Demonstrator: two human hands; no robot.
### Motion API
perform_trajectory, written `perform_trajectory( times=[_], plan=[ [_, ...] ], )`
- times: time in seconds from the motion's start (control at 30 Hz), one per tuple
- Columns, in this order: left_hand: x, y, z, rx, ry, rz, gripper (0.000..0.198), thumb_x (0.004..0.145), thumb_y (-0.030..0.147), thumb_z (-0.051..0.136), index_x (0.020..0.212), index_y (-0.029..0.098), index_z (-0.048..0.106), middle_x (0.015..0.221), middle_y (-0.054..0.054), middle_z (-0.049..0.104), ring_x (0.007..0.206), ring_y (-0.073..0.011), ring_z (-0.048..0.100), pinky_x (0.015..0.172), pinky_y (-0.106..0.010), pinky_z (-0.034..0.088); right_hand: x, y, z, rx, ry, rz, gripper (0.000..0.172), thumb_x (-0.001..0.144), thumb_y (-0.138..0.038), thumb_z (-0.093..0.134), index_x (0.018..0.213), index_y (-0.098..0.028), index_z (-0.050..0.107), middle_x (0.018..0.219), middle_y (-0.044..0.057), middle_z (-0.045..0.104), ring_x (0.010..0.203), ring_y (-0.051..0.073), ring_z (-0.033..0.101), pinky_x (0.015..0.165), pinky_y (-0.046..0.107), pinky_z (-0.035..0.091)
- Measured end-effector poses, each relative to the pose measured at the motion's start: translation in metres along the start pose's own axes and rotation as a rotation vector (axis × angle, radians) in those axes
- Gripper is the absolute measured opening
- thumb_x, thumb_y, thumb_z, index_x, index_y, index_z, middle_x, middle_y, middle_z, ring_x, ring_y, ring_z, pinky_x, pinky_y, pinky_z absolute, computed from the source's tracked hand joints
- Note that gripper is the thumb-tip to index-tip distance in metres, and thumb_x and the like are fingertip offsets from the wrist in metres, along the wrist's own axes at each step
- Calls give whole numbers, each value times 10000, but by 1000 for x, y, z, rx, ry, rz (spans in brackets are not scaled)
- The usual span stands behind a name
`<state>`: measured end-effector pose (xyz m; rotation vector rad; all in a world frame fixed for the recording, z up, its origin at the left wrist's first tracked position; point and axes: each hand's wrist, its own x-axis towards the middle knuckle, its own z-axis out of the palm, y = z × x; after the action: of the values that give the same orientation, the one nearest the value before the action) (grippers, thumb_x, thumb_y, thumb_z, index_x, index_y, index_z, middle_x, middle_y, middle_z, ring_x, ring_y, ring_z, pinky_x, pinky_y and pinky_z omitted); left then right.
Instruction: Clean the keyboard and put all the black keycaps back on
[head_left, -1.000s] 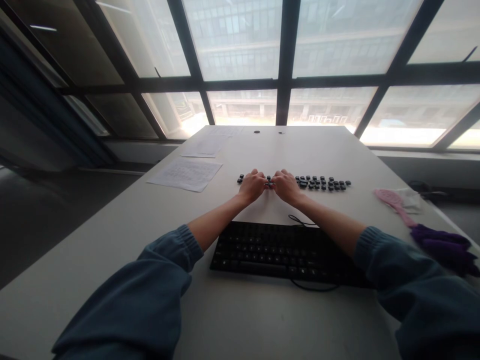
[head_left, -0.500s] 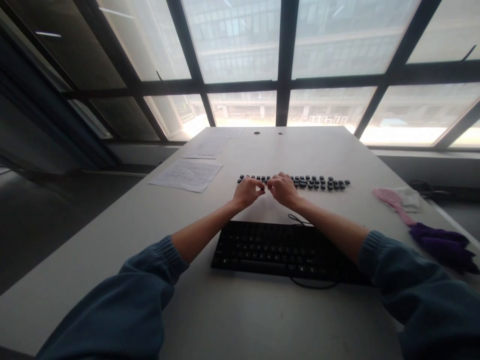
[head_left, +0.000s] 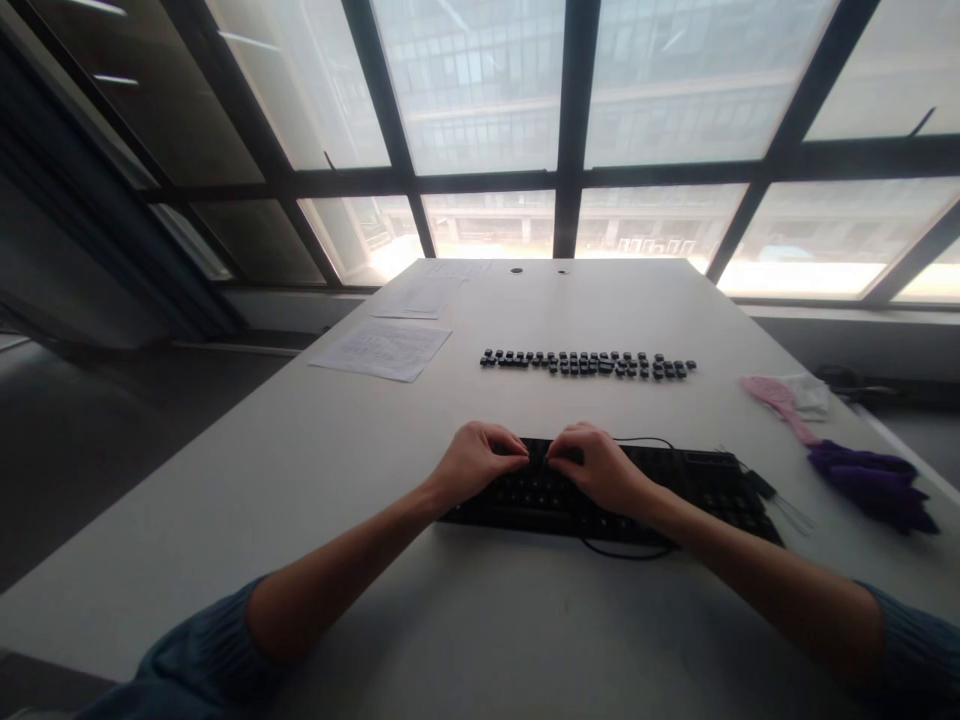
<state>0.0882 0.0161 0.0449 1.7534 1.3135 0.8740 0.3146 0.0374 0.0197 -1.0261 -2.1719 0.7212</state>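
Observation:
The black keyboard (head_left: 540,497) lies across the near part of the white table, its upper rows looking darker and without visible letters. Over its upper left part, my left hand (head_left: 476,462) is closed in a pinch, thumb against fingertips, around what seems to be a small black keycap. Just to its right, my right hand (head_left: 596,465) pinches in the same way, low over the keyboard; its keycap barely shows against the dark keys. The two sets of fingertips are close but apart. Beyond the hands, loose black keycaps (head_left: 585,364) lie in rows.
A keycap puller (head_left: 772,495) with thin wires rests at the keyboard's right end. Farther right are a pink brush (head_left: 776,395), a white cloth (head_left: 814,397) and a purple cloth (head_left: 870,485). Printed papers (head_left: 382,350) lie on the left. A cable (head_left: 626,553) loops along the keyboard's front.
Both hands have moved from the loose keycap rows back toward me, down over the keyboard, still pinching. The keycap rows and the keyboard's right end are now uncovered.

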Motion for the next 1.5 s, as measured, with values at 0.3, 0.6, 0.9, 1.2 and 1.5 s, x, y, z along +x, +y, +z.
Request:
perform_trajectory(
  times=[0.3, 0.6, 0.9, 1.2, 1.5],
  plan=[
    [-3, 1, 10, 128, 40, 50, 34, 732, 224, 797, 751, 243, 818, 846, -5, 796, 848, -201, 729, 932, -341, 515, -7, -4, 5, 11, -4, -12, 104, 827, -121, 724, 796, -220, 737, 790, 22, 705, 822, 207, 598, 837, 373, 445],
    [-4, -9, 19, 232, 27, 128, 44, 778, 276, 781, 769, 254, 818, 880, -10, 796, 840, -207, 687, 906, -372, 493, -11, 3, 13, -41, 27, -75, 90, 850, -139, 719, 825, -225, 727, 827, 34, 695, 864, 212, 599, 862, 373, 462],
    [-7, -11, 21, 325, 41, 220, 45, 804, 256, 779, 783, 268, 817, 895, 5, 787, 842, -192, 633, 862, -355, 481, -13, 0, 15, -74, 22, -164, 127, 857, -92, 693, 818, -211, 709, 890, 47, 701, 918, 215, 576, 836, 349, 476],
    [-8, -14, 17, 445, -31, 390, 107, 877, 217, 689, 864, 249, 790, 997, -23, 780, 926, -212, 621, 918, -379, 482, -15, -5, 13, -89, 33, -159, 150, 856, -71, 642, 807, -208, 677, 872, 54, 680, 893, 214, 581, 828, 357, 486],
    [-9, -14, 20, 396, 12, 361, 108, 882, 208, 686, 834, 237, 778, 959, -20, 778, 917, -201, 631, 891, -353, 495, -16, -3, 15, -87, 35, -160, 153, 863, -69, 635, 812, -209, 669, 883, 52, 672, 901, 212, 579, 839, 349, 481]
  ],
)
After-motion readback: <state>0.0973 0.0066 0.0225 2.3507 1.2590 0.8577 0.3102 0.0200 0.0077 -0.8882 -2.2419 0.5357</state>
